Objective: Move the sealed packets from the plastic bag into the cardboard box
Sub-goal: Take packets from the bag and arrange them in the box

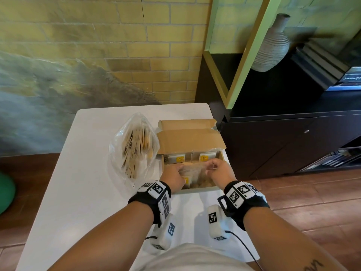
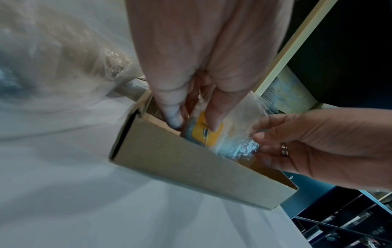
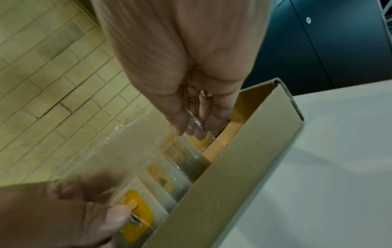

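An open cardboard box (image 1: 221,156) stands on the white table (image 1: 88,182), with several sealed packets with yellow labels (image 1: 180,159) upright inside. Both hands are over the box's near half and hold one clear sealed packet (image 1: 195,170) between them. My left hand (image 1: 176,173) pinches its left end; the left wrist view shows the thumb and fingers (image 2: 176,117) on either side of the yellow-labelled packet (image 2: 210,132) inside the box wall (image 2: 191,167). My right hand (image 1: 216,169) pinches the right end (image 3: 197,124). The plastic bag (image 1: 134,145), holding several more packets, lies left of the box.
The box's lid flap (image 1: 189,137) stands open at the back. A black cabinet (image 1: 293,143) with a ribbed vase (image 1: 271,45) and stacked books (image 1: 320,63) is right of the table. A brick wall is behind it. A green object (image 1: 5,190) sits on the floor at left.
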Demonstrator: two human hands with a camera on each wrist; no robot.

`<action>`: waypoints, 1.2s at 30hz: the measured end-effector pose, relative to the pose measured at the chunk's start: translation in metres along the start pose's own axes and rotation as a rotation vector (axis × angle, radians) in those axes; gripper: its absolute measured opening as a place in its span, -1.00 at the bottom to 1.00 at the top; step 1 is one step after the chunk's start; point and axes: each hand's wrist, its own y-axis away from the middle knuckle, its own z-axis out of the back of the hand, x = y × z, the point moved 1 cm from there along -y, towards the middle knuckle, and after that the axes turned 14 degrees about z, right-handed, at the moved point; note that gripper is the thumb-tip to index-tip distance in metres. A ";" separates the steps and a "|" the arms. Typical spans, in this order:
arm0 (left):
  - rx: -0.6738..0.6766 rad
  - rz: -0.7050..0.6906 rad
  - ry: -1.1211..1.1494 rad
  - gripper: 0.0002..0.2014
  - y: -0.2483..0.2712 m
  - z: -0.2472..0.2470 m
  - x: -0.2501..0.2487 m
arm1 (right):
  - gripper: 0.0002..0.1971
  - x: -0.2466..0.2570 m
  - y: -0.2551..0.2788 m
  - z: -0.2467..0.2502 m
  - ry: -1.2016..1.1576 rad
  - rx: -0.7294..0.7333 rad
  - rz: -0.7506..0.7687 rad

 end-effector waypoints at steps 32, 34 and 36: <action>-0.040 -0.047 -0.025 -0.80 0.009 0.009 -0.013 | -0.79 0.001 -0.001 0.009 0.087 0.048 -0.008; -0.045 -0.047 -0.001 -0.86 0.010 0.011 -0.013 | -0.82 0.003 -0.002 0.014 0.066 0.005 0.004; -0.059 -0.034 0.025 -0.85 0.010 0.015 -0.014 | -0.91 0.004 -0.003 0.020 0.051 -0.026 0.021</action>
